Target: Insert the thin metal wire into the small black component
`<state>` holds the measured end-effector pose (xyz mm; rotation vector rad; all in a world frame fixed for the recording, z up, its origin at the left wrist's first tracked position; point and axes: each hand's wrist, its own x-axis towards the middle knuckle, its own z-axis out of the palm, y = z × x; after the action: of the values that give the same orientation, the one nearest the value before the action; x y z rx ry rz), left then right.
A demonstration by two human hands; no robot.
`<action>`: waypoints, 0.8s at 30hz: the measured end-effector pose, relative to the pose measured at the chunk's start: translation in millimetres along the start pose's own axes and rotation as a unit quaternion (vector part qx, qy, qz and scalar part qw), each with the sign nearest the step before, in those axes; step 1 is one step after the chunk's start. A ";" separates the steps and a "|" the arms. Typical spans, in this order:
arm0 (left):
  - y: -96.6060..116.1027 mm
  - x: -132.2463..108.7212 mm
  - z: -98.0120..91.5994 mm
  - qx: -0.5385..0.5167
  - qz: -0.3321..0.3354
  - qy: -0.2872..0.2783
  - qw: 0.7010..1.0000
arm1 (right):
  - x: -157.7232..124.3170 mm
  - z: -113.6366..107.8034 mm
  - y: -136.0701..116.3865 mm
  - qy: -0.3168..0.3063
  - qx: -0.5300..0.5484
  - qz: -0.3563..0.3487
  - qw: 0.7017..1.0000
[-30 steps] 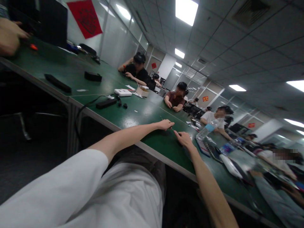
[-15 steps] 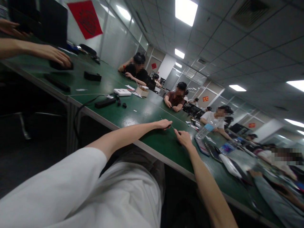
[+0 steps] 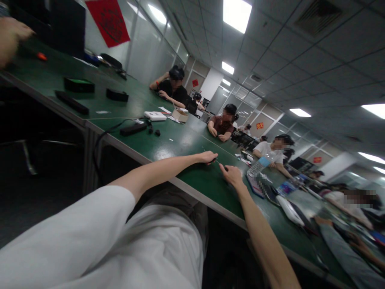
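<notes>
My left hand (image 3: 207,157) rests on the green workbench (image 3: 207,192) near its front edge, its fingers closed around a thin wire (image 3: 217,162). The wire is short and pale, with a darker spot by the fingertips, and it sticks out on both sides of the hand. My right hand (image 3: 231,175) lies just beside it, fingertips pointing at the wire's near end, close to it but with a small gap. The middle of the wire is hidden by my left fingers.
A black power brick (image 3: 134,129) with a cable and a white box (image 3: 155,116) lie farther along the bench. A keypad device (image 3: 255,170) sits to my right. Several seated people work along the far side. A co-worker's hand (image 3: 10,40) is at the upper left, near a black box (image 3: 78,85).
My hands have barely moved. At the upper left, a co-worker's hand reached out, set a black box with a green top on the bench, and drew back.
</notes>
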<state>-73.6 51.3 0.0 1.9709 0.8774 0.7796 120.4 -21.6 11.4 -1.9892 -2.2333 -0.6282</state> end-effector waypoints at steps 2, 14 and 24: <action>-1.0 0.1 0.1 -0.003 -0.001 0.001 1.000 | 0.4 -0.2 0.0 0.004 0.001 0.009 1.000; -0.7 -2.6 -0.5 -0.001 0.003 0.003 1.000 | 0.8 1.3 1.4 -0.013 -0.001 0.018 1.000; -0.3 -2.0 -0.7 0.042 0.012 -0.012 0.999 | -4.1 -2.8 0.0 -0.009 -0.029 0.016 0.999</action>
<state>-75.4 50.1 -0.3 2.0626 0.8869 0.7415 120.5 -26.4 12.7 -2.0618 -2.2120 -0.6838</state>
